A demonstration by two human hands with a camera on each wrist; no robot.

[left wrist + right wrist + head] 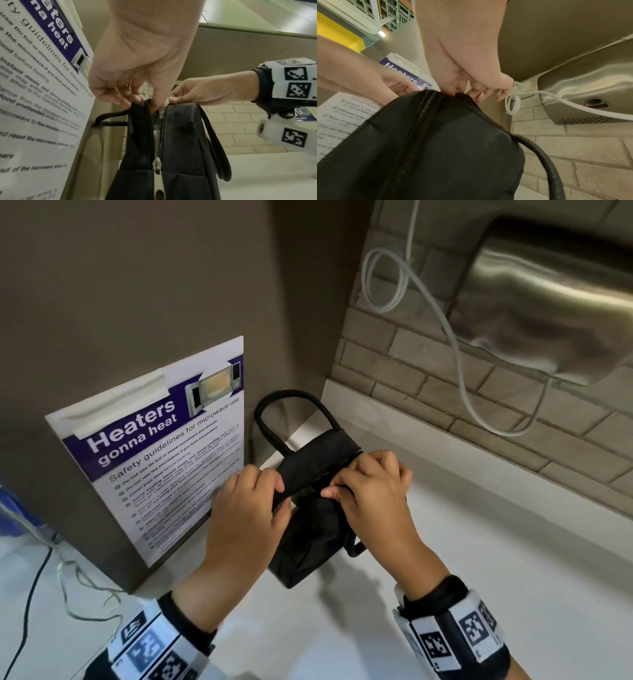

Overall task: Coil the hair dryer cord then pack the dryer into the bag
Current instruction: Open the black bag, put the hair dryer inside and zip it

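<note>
A black fabric bag (pixel 315 539) with loop handles stands on the white counter (pixel 479 542), beside a brown cabinet side. My left hand (pixel 279 484) pinches the left lip of the bag's top opening (pixel 142 104). My right hand (pixel 334 489) pinches the right lip (pixel 173 101) at the zipper line. The zipper is parted near the top, and its metal pull (pixel 157 166) sits lower down on the near end. In the right wrist view the bag (pixel 445 148) fills the lower frame under my right hand (pixel 462 92). No hair dryer or its cord shows outside the bag.
A microwave safety poster (pixel 164 446) is taped to the cabinet side on the left. A steel wall-mounted hand dryer (pixel 548 302) with a looped white cable (pixel 387 282) hangs on the brick wall at right. Thin wires (pixel 68 577) trail at the left edge.
</note>
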